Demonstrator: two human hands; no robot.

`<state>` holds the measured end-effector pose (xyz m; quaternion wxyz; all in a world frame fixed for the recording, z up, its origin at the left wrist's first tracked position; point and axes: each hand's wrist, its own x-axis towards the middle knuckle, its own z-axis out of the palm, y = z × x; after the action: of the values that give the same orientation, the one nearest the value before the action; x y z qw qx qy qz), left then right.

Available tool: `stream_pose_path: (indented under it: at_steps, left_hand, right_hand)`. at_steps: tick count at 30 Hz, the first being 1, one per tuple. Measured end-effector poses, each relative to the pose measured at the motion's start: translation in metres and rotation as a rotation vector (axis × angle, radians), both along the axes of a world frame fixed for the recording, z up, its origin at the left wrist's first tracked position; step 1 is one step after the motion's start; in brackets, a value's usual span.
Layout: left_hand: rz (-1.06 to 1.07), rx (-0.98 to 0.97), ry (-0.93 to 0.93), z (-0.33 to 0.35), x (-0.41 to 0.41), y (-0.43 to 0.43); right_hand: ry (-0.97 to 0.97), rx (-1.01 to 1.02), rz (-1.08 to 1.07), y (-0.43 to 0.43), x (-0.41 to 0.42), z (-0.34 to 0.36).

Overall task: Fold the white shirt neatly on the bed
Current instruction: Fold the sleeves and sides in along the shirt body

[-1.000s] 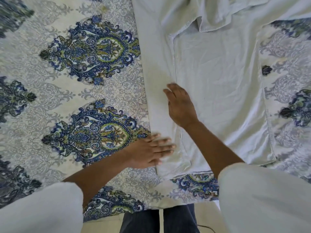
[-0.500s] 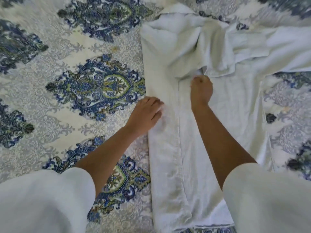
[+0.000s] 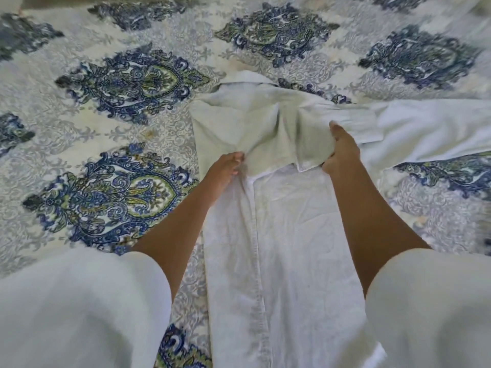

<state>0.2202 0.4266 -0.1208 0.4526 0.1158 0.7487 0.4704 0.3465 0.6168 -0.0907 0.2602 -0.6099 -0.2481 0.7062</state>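
Observation:
The white shirt (image 3: 287, 235) lies lengthwise on the bed, its left side folded inward along a long seam. Its upper part is bunched near the collar, and one sleeve (image 3: 425, 128) stretches off to the right. My left hand (image 3: 225, 168) pinches the cloth at the left of the bunched fold. My right hand (image 3: 341, 152) grips the folded sleeve edge, thumb on top and fingers curled under it. Both forearms reach out over the shirt's body.
The bed cover (image 3: 119, 155) is white and grey with large blue and green medallions. It spreads wide to the left and beyond the shirt. My own white sleeves (image 3: 79, 309) fill the lower corners of the view.
Both hands have travelled up the shirt from its lower fold to the shoulder area. They went from flat pressing to gripping the bunched cloth, and the view has shifted up the bed.

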Motion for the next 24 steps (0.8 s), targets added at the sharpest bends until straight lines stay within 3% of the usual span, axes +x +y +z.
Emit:
stream_pose_path:
  at_steps: [2, 7, 12, 15, 20, 24]
  left_hand:
    - [0.018, 0.009, -0.013, 0.0, -0.001, -0.001]
    - [-0.006, 0.061, -0.082, 0.0, 0.01, -0.011]
    - [-0.04, 0.149, -0.014, -0.015, 0.012, -0.013]
    - [-0.061, 0.165, 0.011, -0.019, 0.008, -0.013]
    - [0.084, 0.145, -0.126, -0.001, 0.005, -0.015]
    - [0.368, 0.397, -0.564, 0.01, 0.003, -0.063]
  right_hand:
    - [0.086, -0.075, -0.003, 0.004, 0.0, 0.009]
    - [-0.15, -0.01, 0.013, 0.005, 0.011, 0.005]
    - [-0.01, -0.067, -0.005, 0.026, 0.012, -0.005]
    - [0.057, 0.04, 0.019, 0.029, 0.006, 0.009]
    - [0.261, 0.387, 0.446, -0.043, 0.009, 0.068]
    - [0.21, 0.535, 0.857, -0.126, 0.049, 0.07]
